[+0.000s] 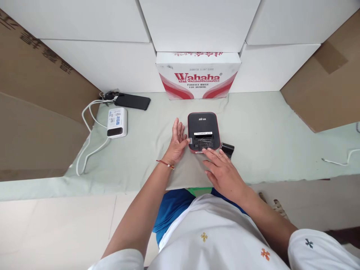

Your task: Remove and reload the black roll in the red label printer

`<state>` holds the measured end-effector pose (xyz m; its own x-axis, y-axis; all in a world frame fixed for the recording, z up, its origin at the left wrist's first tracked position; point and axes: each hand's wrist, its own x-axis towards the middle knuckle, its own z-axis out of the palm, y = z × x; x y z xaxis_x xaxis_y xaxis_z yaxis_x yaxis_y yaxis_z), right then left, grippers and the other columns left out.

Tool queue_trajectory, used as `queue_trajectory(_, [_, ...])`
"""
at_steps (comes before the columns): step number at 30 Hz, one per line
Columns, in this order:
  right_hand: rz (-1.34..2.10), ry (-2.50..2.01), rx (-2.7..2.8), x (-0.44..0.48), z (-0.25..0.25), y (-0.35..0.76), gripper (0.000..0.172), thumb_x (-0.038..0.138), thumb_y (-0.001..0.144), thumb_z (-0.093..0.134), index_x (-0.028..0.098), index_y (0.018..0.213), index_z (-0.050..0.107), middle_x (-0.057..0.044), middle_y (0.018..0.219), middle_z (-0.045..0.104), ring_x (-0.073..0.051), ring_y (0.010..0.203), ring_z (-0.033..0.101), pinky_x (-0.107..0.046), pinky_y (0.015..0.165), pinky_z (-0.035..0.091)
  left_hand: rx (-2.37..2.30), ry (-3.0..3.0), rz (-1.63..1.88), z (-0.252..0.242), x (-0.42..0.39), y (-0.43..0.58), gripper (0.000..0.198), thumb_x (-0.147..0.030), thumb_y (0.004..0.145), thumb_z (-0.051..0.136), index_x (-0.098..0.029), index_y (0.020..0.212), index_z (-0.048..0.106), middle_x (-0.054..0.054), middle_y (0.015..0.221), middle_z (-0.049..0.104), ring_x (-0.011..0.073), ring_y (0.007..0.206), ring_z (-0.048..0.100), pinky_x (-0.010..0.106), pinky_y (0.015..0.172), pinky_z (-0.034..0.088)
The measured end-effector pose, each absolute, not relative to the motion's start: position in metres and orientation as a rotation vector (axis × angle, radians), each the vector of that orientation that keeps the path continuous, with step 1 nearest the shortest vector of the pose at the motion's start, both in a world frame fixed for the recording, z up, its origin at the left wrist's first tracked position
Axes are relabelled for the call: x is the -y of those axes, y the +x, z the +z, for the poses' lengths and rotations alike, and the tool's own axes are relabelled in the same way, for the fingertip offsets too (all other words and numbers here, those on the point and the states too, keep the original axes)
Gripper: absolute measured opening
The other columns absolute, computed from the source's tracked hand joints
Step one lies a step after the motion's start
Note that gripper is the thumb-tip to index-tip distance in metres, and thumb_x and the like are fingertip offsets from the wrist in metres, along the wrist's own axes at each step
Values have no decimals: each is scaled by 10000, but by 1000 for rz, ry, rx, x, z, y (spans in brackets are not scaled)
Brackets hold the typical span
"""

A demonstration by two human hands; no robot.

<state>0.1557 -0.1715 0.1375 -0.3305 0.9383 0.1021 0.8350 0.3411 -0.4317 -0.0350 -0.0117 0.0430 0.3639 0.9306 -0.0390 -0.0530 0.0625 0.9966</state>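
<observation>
R hand [224,170] – touching blk device [203,124]

So your left hand [177,144] was out flat-ish, fingers [176,129] stretched forward and the thumb [185,143] poking off to the right. Thin red cord bracelet [164,162] on that wrist, btw. Your right hand [225,171] was palm down, fingers loosely spread and angled forward-left. Both hands were unclenched and apart, with your bare left forearm [143,202] and bare right forearm [263,210] slanting inward from short white fabric sleeves [123,259].
</observation>
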Motion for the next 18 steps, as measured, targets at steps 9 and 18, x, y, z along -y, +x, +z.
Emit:
queue_trajectory(9, [509,-1513,2220,152,149,163,339,171,1057,510,197,1258,782,-130,1477,707,-284,1369,652,-636,1263,431,-876,1306,883,27,8,-36,1263,-830,787,715,-442,1702,-65,97,1858,50,276,1728,114,513,1376,221])
queue_trajectory(18, [571,-1908,2202,77,185,171,341,304,1095,500,221,1297,762,-90,1257,805,-270,1059,776,-399,919,607,-882,1355,995,3,14,-24,1021,-737,898,580,-351,1706,90,99,1842,141,265,1723,150,487,1392,222])
